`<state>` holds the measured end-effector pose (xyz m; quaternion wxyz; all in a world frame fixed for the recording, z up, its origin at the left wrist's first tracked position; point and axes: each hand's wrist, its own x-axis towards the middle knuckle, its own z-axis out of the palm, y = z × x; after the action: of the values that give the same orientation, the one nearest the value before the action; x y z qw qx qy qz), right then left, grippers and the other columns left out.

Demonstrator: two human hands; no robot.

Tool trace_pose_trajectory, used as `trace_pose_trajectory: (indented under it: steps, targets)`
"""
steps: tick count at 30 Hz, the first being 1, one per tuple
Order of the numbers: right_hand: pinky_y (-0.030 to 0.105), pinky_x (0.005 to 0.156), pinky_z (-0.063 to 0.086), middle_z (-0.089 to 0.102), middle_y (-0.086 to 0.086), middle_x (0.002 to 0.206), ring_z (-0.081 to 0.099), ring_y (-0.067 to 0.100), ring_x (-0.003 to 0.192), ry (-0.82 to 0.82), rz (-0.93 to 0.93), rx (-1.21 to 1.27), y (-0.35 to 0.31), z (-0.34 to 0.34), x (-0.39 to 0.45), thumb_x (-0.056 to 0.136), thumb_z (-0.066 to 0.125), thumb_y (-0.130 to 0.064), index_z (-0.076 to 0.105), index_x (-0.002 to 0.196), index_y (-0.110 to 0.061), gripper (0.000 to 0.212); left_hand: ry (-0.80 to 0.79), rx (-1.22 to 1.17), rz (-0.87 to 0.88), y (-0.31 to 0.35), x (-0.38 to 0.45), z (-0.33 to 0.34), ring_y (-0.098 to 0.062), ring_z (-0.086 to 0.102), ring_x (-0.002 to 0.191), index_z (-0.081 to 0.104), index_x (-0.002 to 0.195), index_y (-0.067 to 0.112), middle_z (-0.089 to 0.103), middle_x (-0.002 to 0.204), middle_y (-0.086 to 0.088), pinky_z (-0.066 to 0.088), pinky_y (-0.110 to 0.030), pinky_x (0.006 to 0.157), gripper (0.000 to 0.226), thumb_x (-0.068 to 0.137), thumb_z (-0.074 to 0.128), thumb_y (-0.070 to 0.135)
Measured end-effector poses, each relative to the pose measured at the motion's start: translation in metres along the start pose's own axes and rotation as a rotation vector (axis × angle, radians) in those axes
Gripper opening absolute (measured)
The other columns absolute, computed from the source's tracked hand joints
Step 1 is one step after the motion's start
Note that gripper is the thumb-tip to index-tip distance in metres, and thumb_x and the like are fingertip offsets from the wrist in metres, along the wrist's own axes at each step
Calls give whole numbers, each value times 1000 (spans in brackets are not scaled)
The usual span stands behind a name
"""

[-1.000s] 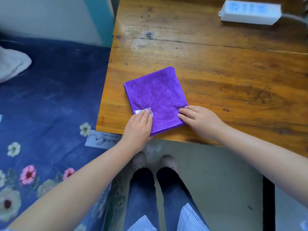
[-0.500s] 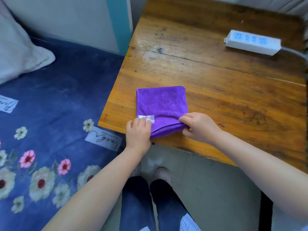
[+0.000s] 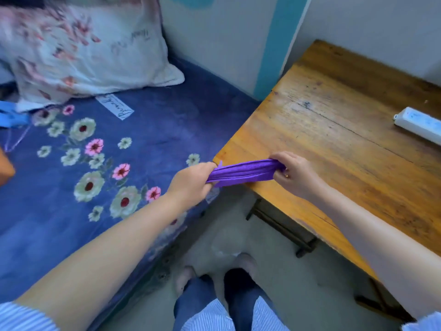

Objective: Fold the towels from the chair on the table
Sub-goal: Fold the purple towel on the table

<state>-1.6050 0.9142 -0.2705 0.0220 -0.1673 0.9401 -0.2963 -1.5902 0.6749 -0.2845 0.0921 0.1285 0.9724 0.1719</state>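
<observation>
The folded purple towel [image 3: 243, 172] spans the worktop [image 3: 346, 144] near-left corner, long axis hand to hand; left hand [image 3: 193, 182] and right hand [image 3: 293, 174] fingers pinch its ends.

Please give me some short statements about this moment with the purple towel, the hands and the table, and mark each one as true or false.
1. Both hands hold the purple towel. True: the left hand grips one end and the right hand grips the other.
2. The towel lies spread flat on the table. False: it is folded and lifted, held between the hands at the table's near corner.
3. A white power strip lies on the table. True.
4. The pillow lies on the table. False: it lies on the blue flowered bedcover, beside the table.
5. The left hand is over the middle of the table. False: it is off the table's edge, toward the bed.
</observation>
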Motion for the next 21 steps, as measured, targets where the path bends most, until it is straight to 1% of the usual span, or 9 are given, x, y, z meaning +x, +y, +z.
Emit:
trace_pose_trajectory:
  steps: [2, 4, 8, 11, 12, 14, 15, 18, 21]
  targets:
    - [20, 73, 36, 64, 25, 95, 59, 35, 86, -2, -3, 50, -29, 13, 16, 70, 54, 16, 61, 100, 12, 31, 50, -49, -36, -23, -24, -20, -27, 54, 107, 55, 118, 11, 61, 115, -8, 38, -33, 80, 29, 91, 52, 21]
    - [14, 68, 29, 66, 25, 91, 60, 35, 83, -39, -56, 85, -71, 32, 32, 67, 55, 18, 62, 95, 12, 30, 101, -98, -121, -52, -59, -43, -26, 55, 108, 56, 117, 10, 62, 116, -8, 38, -32, 82, 29, 90, 54, 20]
    - [13, 66, 28, 66, 23, 96, 59, 33, 88, -124, -131, 160, -154, 74, 49, 68, 56, 16, 63, 97, 8, 31, 154, -140, -264, -104, -136, -78, -28, 56, 104, 56, 113, 7, 62, 111, -10, 38, -31, 80, 26, 90, 56, 19]
    - [12, 66, 28, 63, 23, 99, 57, 29, 89, -216, -230, 172, -225, 109, 43, 67, 57, 18, 62, 101, 9, 35, 207, -145, -406, -143, -208, -97, -29, 56, 106, 54, 119, 10, 61, 115, -9, 39, -31, 82, 31, 90, 54, 21]
    - [12, 66, 28, 62, 24, 99, 57, 31, 90, -240, -282, 162, -252, 122, 38, 66, 58, 18, 61, 101, 9, 36, 225, -147, -445, -156, -236, -104, -29, 55, 107, 53, 121, 12, 61, 117, -8, 38, -29, 82, 32, 91, 54, 21]
    - [16, 66, 28, 61, 26, 100, 57, 34, 93, -261, -366, 135, -302, 145, 28, 66, 64, 14, 60, 102, 10, 37, 274, -159, -500, -177, -284, -118, -27, 55, 106, 54, 120, 12, 61, 115, -7, 32, -22, 73, 30, 91, 54, 21]
    - [18, 65, 27, 60, 26, 101, 57, 35, 94, -265, -386, 125, -327, 155, 23, 67, 66, 12, 59, 102, 11, 36, 291, -150, -524, -186, -306, -126, -27, 55, 106, 54, 119, 12, 61, 115, -7, 31, -22, 72, 30, 91, 54, 21]
    - [23, 63, 25, 55, 27, 100, 54, 35, 91, -306, -436, 109, -397, 186, 7, 70, 66, 7, 56, 95, 11, 28, 256, -109, -596, -212, -371, -148, -26, 54, 108, 51, 121, 12, 59, 117, -5, 38, -30, 84, 31, 92, 52, 25]
    - [28, 61, 24, 52, 22, 101, 51, 32, 89, -383, -509, 57, -466, 213, -1, 75, 64, -1, 53, 92, 4, 21, 242, -60, -675, -241, -433, -173, -25, 54, 107, 51, 118, 12, 58, 116, -5, 43, -34, 87, 29, 92, 51, 26]
